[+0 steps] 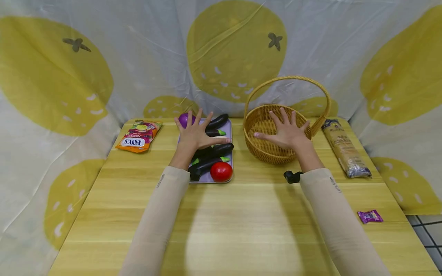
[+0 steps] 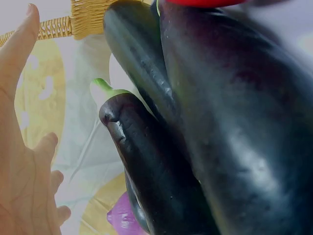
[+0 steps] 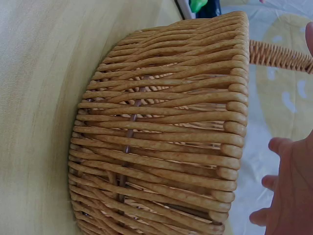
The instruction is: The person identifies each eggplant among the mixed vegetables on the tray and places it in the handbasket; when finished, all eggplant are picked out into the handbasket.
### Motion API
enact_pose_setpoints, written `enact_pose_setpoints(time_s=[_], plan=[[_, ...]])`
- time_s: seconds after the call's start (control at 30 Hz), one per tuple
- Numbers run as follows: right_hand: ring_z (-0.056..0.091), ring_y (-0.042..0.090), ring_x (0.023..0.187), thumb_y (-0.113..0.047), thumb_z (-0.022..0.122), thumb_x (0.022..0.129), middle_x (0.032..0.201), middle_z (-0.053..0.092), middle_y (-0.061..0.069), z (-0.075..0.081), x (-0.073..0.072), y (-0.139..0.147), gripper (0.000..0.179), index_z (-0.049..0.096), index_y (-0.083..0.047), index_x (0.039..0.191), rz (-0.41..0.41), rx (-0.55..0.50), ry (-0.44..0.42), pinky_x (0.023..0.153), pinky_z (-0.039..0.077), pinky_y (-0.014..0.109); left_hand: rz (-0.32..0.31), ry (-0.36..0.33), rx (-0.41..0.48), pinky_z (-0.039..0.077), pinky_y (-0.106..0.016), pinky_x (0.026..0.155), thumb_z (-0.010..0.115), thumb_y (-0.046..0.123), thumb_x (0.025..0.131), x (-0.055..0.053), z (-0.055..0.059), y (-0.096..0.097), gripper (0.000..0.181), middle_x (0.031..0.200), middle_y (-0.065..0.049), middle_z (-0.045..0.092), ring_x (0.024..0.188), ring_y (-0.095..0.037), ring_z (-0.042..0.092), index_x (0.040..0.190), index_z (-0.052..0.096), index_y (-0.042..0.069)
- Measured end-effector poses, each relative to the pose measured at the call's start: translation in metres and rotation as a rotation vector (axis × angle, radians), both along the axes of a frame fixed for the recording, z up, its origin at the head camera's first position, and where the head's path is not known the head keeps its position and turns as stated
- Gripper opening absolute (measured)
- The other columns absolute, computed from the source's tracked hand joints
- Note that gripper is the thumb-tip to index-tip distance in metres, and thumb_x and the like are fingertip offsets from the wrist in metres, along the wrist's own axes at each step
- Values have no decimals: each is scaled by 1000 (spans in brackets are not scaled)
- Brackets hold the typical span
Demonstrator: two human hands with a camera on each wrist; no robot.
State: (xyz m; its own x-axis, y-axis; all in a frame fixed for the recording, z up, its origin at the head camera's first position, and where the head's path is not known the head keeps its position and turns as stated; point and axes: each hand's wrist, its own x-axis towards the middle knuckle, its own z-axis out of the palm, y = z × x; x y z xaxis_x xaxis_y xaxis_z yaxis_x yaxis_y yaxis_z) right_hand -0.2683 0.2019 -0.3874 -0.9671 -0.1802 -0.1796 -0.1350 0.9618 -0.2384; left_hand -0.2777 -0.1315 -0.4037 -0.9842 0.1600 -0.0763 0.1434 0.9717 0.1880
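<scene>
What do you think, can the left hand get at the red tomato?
Probably yes: the left hand hovers spread over the tray, and nothing covers the red tomato.

From where I stand at the near edge of the desk (image 1: 238,222), a candy bag (image 1: 138,138) lies in the far left corner. Right of it, toward the far edge, sits a tray (image 1: 206,177): onion (image 1: 184,120) at its far left corner, eggplants (image 1: 223,149) across it, tomato (image 1: 221,171) at its near right corner. Next comes a basket (image 1: 265,155), then a pasta packet (image 1: 343,147) by the right edge, with a wrapped sweet (image 1: 370,216) before it.
</scene>
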Motion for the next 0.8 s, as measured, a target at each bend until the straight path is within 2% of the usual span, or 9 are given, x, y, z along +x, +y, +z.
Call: enact_pose_setpoints(time_s=[0.27,0.57,0.8], plan=[[-15,54,153,-98,31,79,172,-18,13,-2,0,1,115,-5,-33,166,3,0,-3,99,-12,91,-9,-15,-11,-16,-78,114,44,103,66,1,2,2,121,175,-1,-7,159,-38,-15,164,3,45],[-14,54,154,-96,33,81,173,-15,13,-2,4,1,111,-8,-35,165,14,-6,8,100,-10,91,-25,-31,16,-16,-78,113,45,101,67,1,2,2,121,175,-1,-8,159,-38,-16,165,5,42],[-8,51,156,-89,40,86,173,-13,10,-3,6,-1,107,-4,-33,166,49,-105,71,106,-5,88,-13,-21,63,-10,-80,114,41,102,68,6,1,-7,114,175,4,-8,160,-39,-8,162,1,50]])
